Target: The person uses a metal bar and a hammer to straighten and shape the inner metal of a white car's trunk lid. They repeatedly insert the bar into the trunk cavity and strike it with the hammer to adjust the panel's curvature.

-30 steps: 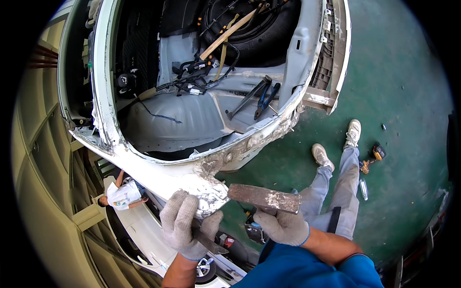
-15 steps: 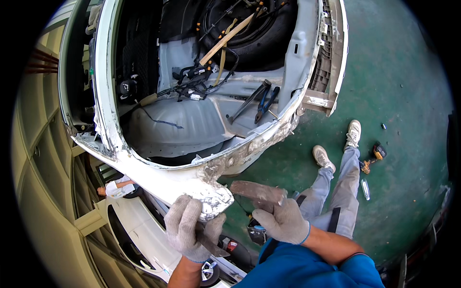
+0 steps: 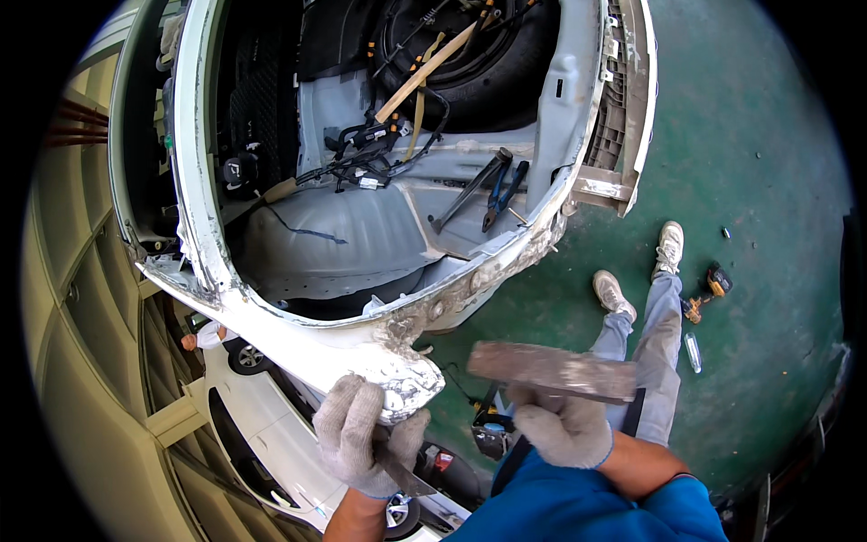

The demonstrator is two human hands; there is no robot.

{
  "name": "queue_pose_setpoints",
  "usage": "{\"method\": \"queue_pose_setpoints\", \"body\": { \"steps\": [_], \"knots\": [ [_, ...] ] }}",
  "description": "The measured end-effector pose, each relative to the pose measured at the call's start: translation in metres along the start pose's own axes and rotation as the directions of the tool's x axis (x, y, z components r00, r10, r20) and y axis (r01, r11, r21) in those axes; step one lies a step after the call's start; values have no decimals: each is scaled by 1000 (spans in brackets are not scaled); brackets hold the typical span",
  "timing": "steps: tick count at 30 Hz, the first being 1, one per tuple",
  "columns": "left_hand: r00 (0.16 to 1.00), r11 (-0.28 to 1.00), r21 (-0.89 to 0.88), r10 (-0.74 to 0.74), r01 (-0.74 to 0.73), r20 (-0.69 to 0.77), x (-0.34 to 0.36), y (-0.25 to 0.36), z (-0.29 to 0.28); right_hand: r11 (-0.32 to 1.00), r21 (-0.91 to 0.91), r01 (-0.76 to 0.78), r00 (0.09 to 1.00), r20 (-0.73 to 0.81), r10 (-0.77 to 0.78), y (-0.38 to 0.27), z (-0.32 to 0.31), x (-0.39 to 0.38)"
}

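My left hand (image 3: 357,443), in a grey knit glove, is at the white car body's torn rear corner (image 3: 408,387), fingers bent around its edge. A flat dark metal piece (image 3: 404,476) is gripped in that hand and juts out below the palm; its other end is hidden. To the right, my gloved right hand (image 3: 567,429) is closed on a worn brownish flat bar (image 3: 551,371), held apart from the corner. The bar is slightly blurred, and whether it is wood or rusty metal I cannot tell.
In the open trunk lie pincers (image 3: 471,191), blue-handled pliers (image 3: 503,195), wiring (image 3: 366,163) and a wooden handle (image 3: 429,74) near a spare tyre (image 3: 488,86). A cordless drill (image 3: 707,291) and a clear bottle (image 3: 693,352) lie on the green floor. Another white car (image 3: 271,434) stands at left.
My right hand has moved right with the brown bar, away from the corner. The left hand has barely moved. The person in the background is now mostly hidden behind the white car.
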State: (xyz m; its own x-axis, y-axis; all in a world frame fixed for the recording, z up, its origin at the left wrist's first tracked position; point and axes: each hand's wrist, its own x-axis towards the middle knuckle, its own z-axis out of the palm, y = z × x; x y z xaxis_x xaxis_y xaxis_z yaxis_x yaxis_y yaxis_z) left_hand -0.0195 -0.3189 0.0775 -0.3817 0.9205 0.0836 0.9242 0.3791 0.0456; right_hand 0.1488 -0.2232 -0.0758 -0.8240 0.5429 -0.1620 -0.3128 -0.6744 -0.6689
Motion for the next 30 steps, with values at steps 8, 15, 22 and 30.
{"method": "queue_pose_setpoints", "body": {
  "steps": [8, 15, 22, 30],
  "knots": [
    [1000, 1000, 26, 16, -17, 12, 1, 1, -1, 960, -278, -45, 978, 184, 99, -16, -11, 7],
    [1000, 1000, 15, 10, -10, 1, 1, 1, 0, 988, -135, -68, 985, 147, 88, -4, -1, 10],
    [1000, 1000, 23, 8, -8, -5, 1, 2, 1, 993, -17, 118, 993, -27, -118, -11, -7, 5],
    [1000, 999, 40, 3, -3, -6, 1, 2, 0, 983, -75, -165, 986, 23, 168, -16, -5, 4]
  ]
}}
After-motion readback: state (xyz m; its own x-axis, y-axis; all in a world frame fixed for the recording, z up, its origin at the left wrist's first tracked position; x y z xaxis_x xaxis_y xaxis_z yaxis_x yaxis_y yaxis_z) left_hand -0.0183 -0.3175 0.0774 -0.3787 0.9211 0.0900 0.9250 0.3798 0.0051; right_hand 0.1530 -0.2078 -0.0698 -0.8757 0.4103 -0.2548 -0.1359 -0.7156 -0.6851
